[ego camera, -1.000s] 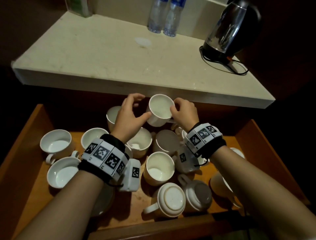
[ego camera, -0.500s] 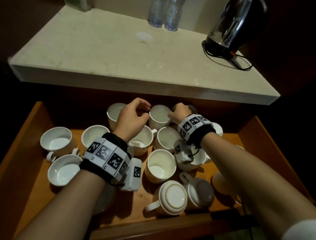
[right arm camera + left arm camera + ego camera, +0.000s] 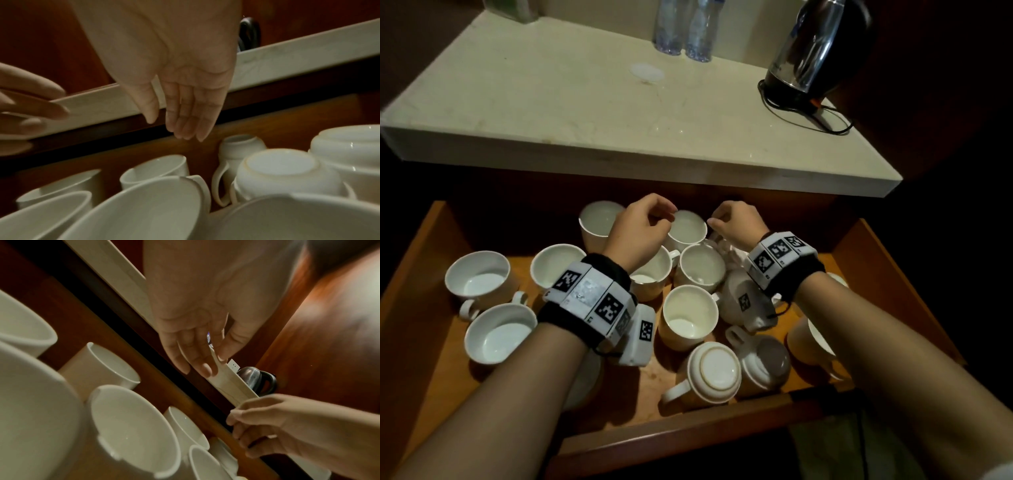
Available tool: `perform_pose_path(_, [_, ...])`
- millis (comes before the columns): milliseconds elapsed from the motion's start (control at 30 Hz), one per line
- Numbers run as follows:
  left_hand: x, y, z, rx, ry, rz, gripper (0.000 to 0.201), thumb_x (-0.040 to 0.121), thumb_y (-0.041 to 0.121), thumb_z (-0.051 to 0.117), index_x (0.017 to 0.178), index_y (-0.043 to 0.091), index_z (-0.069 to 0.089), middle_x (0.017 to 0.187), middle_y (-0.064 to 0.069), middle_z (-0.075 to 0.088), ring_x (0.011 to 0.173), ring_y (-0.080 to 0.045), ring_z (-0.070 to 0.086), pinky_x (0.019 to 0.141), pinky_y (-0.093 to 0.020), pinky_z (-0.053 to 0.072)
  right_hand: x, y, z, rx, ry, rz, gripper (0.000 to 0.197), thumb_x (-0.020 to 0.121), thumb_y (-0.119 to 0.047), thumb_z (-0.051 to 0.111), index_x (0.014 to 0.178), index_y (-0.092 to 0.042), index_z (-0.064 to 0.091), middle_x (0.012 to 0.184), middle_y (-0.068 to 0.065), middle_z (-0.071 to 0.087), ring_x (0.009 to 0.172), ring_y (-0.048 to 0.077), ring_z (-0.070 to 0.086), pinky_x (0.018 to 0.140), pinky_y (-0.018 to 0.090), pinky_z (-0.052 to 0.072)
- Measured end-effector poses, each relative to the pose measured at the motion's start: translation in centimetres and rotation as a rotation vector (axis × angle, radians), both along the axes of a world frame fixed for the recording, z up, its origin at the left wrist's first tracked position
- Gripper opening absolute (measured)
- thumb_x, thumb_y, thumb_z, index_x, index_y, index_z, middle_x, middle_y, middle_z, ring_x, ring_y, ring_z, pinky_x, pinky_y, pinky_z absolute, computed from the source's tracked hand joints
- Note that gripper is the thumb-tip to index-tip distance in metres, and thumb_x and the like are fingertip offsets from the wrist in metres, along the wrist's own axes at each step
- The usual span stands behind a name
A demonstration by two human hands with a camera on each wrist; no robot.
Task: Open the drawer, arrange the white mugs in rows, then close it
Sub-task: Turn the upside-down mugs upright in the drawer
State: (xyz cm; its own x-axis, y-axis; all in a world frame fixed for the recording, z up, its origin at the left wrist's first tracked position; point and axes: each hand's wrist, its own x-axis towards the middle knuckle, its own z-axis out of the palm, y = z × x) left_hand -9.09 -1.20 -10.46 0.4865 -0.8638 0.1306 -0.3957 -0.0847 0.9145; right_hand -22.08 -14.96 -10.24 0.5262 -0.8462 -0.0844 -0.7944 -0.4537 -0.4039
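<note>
Grip: left hand (image 3: 637, 233) loose, right hand (image 3: 736, 222) loose, empty | above mugs (image 3: 686, 226) | drawer (image 3: 688, 435) open

text: none legible | wrist bands (image 3: 599, 301): coded square markers only

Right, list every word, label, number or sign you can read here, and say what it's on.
No readable words or numbers.
Black-and-white square marker codes on the left wristband and right wristband: patterns, not text.
Labels on the two clear plastic water bottles: too blurred.
Shiny steel electric kettle and white ceramic mugs: no markings visible.
</note>
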Motion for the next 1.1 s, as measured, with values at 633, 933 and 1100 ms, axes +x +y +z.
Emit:
perform_pose_path(633, [-2.0, 1.0, -0.4, 0.198, -0.065, -0.176, 0.022, 0.083, -0.001, 0.054, 0.097, 0.012, 0.065, 0.097, -0.01, 0.069, 0.099, -0.027, 0.065, 0.094, -0.045, 0.05, -3.8, 9.7, 0.6, 0.286, 0.932, 0.546, 0.076, 0.058, -0.085, 0.055, 0.05, -0.01, 0.066, 0.045, -0.004, 0.063, 0.056, 0.016, 0.063, 0.074, 0.033, 0.056])
perform_pose_path(933, [-1.4, 1.3, -0.6, 0.254, -0.125, -0.144, 0.024, 0.085, 0.003, 0.052, 0.102, 0.013, 0.065, 0.106, -0.008, 0.068, 0.102, -0.022, 0.063, 0.096, -0.04, 0.049, -4.2, 11.0, -1.1, 0.226, 1.048, 0.627, 0.063, 0.081, -0.071, 0.045, 0.059, -0.012, 0.04, 0.067, 0.002, 0.047, 0.075, 0.019, 0.044, 0.078, 0.033, 0.036])
perform_pose_path(1100, [-1.3, 1.3, -0.6, 0.258, -0.137, -0.159, 0.024, 0.084, 0.003, 0.052, 0.101, 0.015, 0.065, 0.106, -0.007, 0.069, 0.102, -0.022, 0.062, 0.096, -0.041, 0.049, -4.1, 10.3, -1.8, 0.409, 0.905, 0.494, 0.046, 0.078, -0.059, 0.063, 0.06, -0.019, 0.049, 0.059, -0.006, 0.051, 0.062, 0.011, 0.049, 0.056, 0.02, 0.033])
